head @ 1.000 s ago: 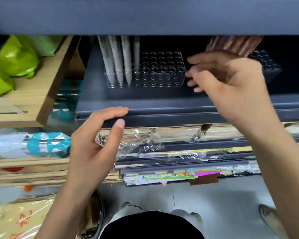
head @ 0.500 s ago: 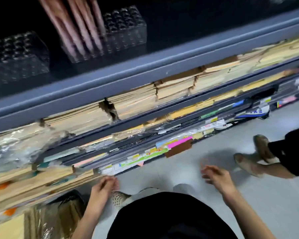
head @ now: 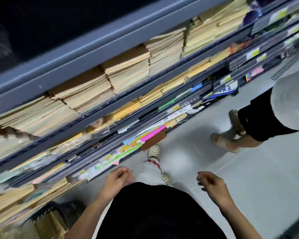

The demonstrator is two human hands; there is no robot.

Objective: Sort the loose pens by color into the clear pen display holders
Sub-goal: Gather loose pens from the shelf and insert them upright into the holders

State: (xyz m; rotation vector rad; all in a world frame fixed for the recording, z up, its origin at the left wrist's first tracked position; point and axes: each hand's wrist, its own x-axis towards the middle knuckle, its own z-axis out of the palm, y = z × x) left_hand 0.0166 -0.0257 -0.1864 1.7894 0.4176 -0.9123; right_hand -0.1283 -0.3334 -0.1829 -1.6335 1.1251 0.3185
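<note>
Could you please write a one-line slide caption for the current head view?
Left hand and right hand, loosely curled and empty, hang above the floor beside shelves of stacked paper.

Shelves (head: pixel 93 54): blue-grey. Paper stacks (head: pixel 86 90): tan. 1 strip (head: pixel 153 134): bright pink. 1 card (head: pixel 154 141): brown. Your top (head: pixel 154 213) is black, and your shoe (head: pixel 154 150) is cream with dark dots. Floor (head: pixel 248 178): pale grey. Basket (head: pixel 47 213): black.

Left hand (head: pixel 119 177): drops from the upper shelf (head: pixel 93 54) to hip level, fingers loosely curled, empty.
Right hand (head: pixel 210 182): leaves that shelf too, now low over the floor (head: pixel 248 169), loosely curled, empty.
Second person (head: pixel 266 114): larger at right.
</note>
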